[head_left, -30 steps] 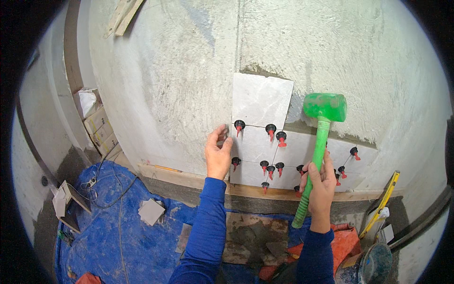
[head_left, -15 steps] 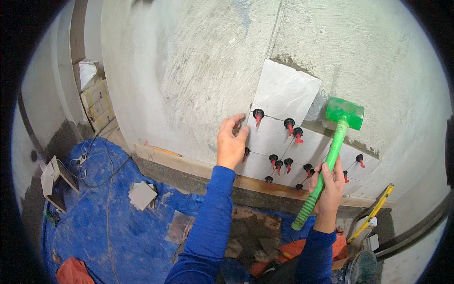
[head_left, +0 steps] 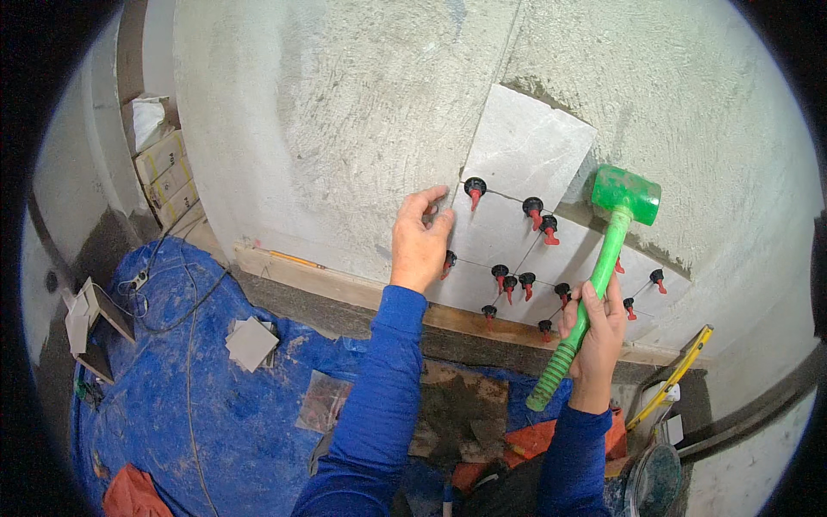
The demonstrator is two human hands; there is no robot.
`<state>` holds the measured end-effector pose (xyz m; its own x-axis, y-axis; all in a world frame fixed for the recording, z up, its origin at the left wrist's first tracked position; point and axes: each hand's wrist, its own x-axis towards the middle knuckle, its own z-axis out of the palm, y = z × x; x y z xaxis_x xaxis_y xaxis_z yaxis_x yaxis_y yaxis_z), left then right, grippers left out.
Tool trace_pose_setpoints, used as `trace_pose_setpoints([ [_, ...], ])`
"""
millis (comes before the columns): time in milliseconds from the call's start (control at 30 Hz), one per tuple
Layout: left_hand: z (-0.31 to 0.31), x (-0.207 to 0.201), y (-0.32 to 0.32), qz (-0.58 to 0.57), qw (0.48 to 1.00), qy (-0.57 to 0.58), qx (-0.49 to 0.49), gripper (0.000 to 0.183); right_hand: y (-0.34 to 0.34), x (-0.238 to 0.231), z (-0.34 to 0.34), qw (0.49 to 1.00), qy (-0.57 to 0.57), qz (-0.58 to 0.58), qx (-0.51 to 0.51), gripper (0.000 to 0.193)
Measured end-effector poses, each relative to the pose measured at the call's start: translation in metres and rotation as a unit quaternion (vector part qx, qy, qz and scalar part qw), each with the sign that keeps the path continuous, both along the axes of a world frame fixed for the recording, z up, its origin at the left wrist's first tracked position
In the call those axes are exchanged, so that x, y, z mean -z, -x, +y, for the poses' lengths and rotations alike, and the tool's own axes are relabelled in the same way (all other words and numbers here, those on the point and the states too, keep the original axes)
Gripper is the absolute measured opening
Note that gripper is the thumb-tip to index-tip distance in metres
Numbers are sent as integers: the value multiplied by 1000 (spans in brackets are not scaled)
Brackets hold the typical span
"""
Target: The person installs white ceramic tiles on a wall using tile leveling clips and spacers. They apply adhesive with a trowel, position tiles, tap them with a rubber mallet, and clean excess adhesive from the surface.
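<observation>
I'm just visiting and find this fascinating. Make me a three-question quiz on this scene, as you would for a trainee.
1. Which hand holds the green mallet?
2. True or false: the left hand is wrapped around the mallet's handle.
3. Fill in the blank: the clips on the light grey tiles are black and ____.

Key:
1. The right hand.
2. False.
3. Red.

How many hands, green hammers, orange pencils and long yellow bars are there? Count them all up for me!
Left hand and right hand: 2
Green hammer: 1
Orange pencil: 1
Long yellow bar: 1
Total: 5
</observation>
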<state>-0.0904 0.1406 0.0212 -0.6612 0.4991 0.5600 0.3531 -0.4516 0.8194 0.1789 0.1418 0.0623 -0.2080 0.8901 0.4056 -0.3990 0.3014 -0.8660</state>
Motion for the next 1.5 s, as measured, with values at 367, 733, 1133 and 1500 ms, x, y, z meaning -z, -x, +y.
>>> trace_pose_setpoints([
  [367, -8, -1, 8, 13, 999, 38, 5, 39, -2, -7, 0, 998, 35, 32, -30, 60],
  [733, -16, -5, 9, -5, 999, 48, 7, 36, -13, -15, -6, 997, 27, 40, -60, 40],
  [1133, -69, -40, -72, -247, 890, -152, 352, 55, -5, 45, -69, 986, -72, -119, -88, 34],
  [1500, -157, 56, -58, -499, 791, 164, 312, 57, -40, 317, -179, 846, -62, -527, -49, 59],
])
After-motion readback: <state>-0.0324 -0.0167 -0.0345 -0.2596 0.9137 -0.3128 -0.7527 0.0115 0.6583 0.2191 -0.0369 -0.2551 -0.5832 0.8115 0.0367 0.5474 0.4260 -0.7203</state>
